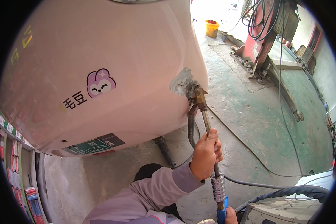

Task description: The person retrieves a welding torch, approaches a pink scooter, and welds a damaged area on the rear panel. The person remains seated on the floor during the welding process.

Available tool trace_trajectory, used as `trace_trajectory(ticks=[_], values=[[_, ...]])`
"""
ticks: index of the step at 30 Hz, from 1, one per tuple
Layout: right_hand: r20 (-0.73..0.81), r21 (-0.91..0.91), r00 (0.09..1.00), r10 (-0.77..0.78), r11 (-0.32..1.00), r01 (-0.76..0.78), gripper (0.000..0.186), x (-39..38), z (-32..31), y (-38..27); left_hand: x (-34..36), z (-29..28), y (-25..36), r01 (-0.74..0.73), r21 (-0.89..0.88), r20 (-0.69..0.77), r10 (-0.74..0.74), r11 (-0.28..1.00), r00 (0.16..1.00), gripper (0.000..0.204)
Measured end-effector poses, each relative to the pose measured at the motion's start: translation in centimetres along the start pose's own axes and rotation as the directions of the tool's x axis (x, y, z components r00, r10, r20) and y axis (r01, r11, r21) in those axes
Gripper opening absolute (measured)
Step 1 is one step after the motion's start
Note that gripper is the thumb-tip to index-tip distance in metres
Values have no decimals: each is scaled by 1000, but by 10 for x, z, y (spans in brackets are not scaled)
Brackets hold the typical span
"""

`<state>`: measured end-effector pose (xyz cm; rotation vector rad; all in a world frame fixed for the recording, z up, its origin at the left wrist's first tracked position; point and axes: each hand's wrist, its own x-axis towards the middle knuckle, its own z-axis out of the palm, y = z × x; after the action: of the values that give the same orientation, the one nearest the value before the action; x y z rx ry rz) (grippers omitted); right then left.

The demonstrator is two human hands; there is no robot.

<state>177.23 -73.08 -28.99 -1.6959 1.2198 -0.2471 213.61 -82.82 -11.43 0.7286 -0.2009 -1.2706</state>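
A pink car body [138,48] fills the left and middle of the head view. On its corner is a patch of bare grey metal [182,83] with several dark pits. The brass-coloured head of a slide hammer [200,99] meets the lower right of this patch. My left hand [207,155] is closed around the slide hammer's shaft, below the head. Under that hand is a ribbed metal weight [218,188], then a blue handle. My right hand [231,215], partly cut off at the lower edge, is closed at the blue handle. A thick black cable [191,130] joins the tool near its head.
Cables [257,156] run over the worn green and grey floor on the right. A red lift post [259,44] with coiled hose and a long arm stands at the upper right, near a yellow bucket [212,28]. A machine casing [280,211] is at the lower right; shelves [22,175] line the left.
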Motion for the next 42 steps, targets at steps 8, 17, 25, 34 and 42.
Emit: trace_trajectory(ticks=[8, 17, 25, 34, 42], values=[[58, -115, 997, -47, 992, 54, 28, 5, -4, -8, -1, -1, 2, -7, 5, -14, 7, 1000, 1000, 35], [64, -133, 989, -132, 981, 140, 25, 7, -3, -13, -2, -3, 1, -22, 12, 8, 22, 1000, 1000, 36], [98, -54, 990, -105, 992, 110, 23, 2, -7, -30, -1, -5, 6, 2, -33, 45, 0, 999, 999, 37], [106, -34, 990, -96, 994, 100, 23, 0, -9, -32, 0, -8, 4, -12, -54, 35, 14, 998, 999, 37], [143, -14, 986, -92, 995, 95, 22, 7, -9, -44, -28, -19, -44, -163, 257, 189, 116, 953, 975, 27]])
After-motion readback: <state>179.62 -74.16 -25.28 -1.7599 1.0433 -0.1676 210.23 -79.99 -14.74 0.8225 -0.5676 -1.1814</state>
